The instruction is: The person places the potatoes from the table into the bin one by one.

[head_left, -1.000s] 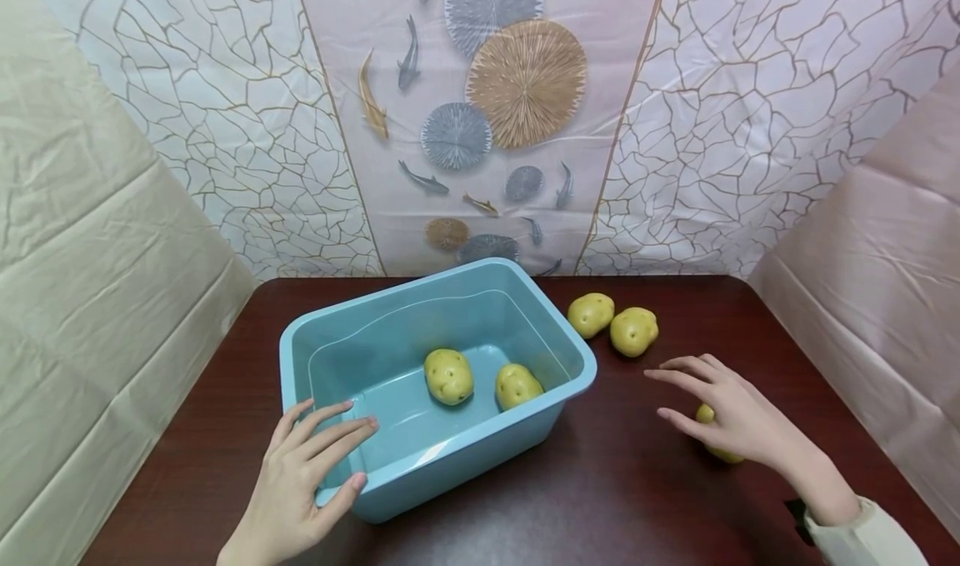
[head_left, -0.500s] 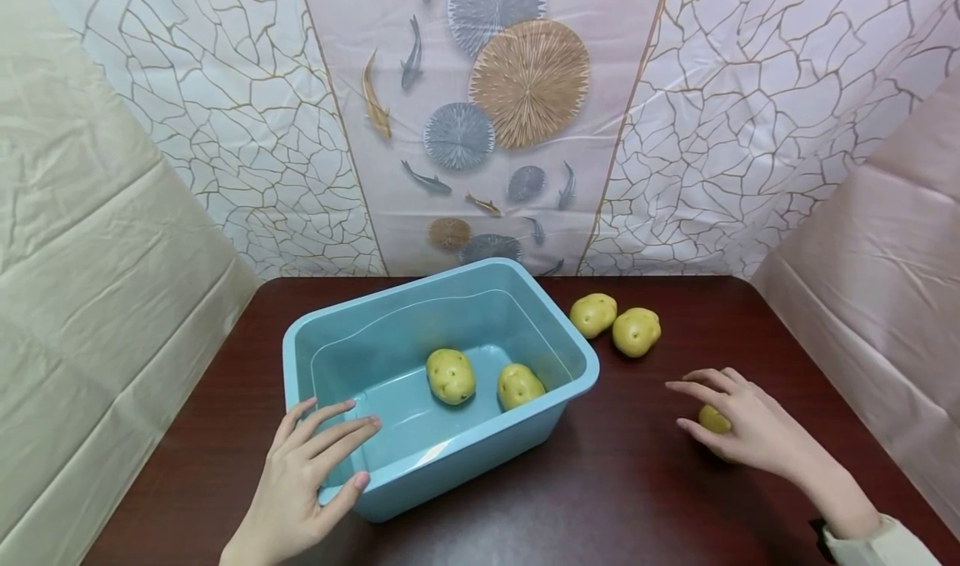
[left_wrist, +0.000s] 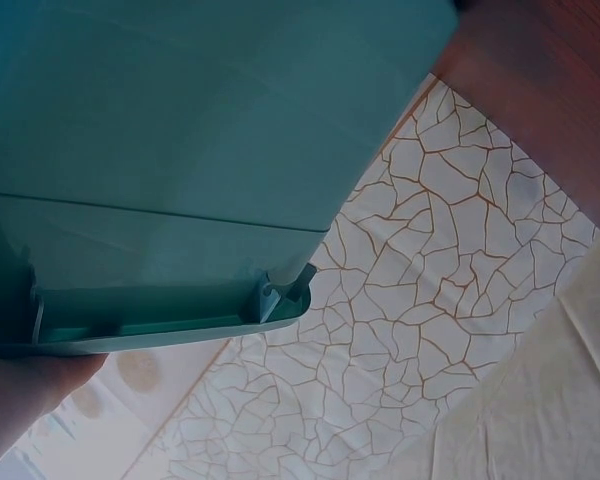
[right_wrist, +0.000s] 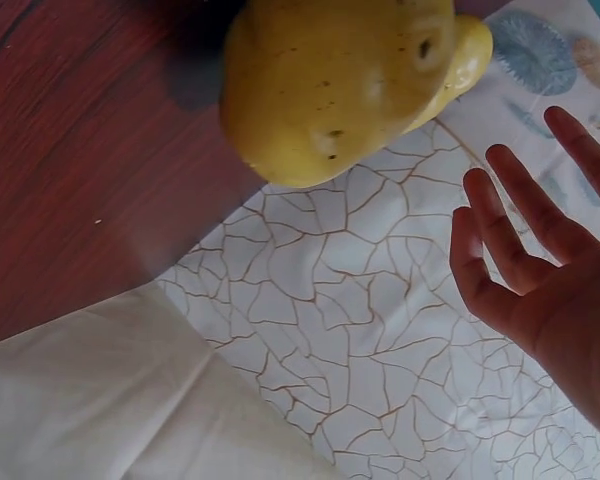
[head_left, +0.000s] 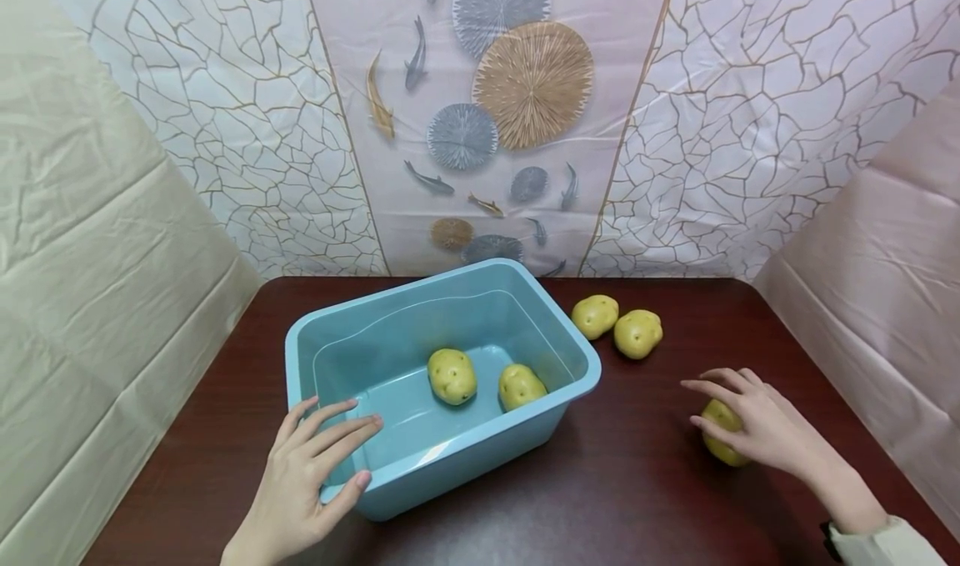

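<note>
A light blue plastic bin (head_left: 465, 470) stands at an angle on the table. Inside it lie two yellow potatoes, one near the middle (head_left: 452, 376) and one near the right wall (head_left: 521, 387). My left hand (head_left: 296, 487) rests at the bin's near left corner, fingers extended over the rim. To the right, my right hand (head_left: 765, 424) is above a third potato (head_left: 722, 445), fingers spread and partly covering it. From the right wrist view, that potato (right_wrist: 330, 90) looks apart from the fingers (right_wrist: 520, 200).
Two more potatoes, a left one (head_left: 595, 316) and a right one (head_left: 637, 334), sit together beyond the bin's right end. The dark reddish table (head_left: 637, 499) ends at a patterned cloth backdrop (head_left: 697, 174). Pale cloth walls flank both sides.
My right hand has moved right and slightly down, and more of the potato beneath it shows now. My left hand has stayed at the bin's corner. The view has shifted slightly.
</note>
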Tool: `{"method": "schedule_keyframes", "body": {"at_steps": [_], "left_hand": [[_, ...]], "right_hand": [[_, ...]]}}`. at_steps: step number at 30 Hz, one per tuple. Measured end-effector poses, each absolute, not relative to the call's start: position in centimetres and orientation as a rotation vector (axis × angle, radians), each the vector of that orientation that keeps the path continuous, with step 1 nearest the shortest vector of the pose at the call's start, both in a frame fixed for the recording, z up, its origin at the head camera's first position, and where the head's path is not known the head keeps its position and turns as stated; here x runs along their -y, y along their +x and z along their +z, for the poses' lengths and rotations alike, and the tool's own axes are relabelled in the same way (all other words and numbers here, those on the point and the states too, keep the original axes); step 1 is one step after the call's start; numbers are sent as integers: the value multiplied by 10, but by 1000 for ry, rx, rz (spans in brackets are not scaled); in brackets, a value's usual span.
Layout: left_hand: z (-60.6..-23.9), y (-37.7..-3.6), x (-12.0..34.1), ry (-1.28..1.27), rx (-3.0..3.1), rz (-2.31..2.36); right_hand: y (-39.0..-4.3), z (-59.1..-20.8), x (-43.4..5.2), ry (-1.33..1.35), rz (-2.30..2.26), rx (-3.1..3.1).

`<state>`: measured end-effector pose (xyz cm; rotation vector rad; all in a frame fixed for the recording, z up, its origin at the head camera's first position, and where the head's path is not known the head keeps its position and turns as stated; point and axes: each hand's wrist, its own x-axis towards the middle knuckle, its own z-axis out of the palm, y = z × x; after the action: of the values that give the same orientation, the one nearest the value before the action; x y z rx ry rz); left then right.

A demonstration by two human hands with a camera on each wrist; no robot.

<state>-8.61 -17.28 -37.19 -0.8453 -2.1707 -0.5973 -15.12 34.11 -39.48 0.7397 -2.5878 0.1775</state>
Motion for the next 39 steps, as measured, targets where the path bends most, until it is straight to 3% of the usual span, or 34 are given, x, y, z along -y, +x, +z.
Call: {"method": "schedule_keyframes", "body": {"at_steps": [39], "left_hand": [[-372, -86, 173, -850, 2169, -597]], "right_hand": [[-152, -421, -361, 582, 149, 2764]]}}
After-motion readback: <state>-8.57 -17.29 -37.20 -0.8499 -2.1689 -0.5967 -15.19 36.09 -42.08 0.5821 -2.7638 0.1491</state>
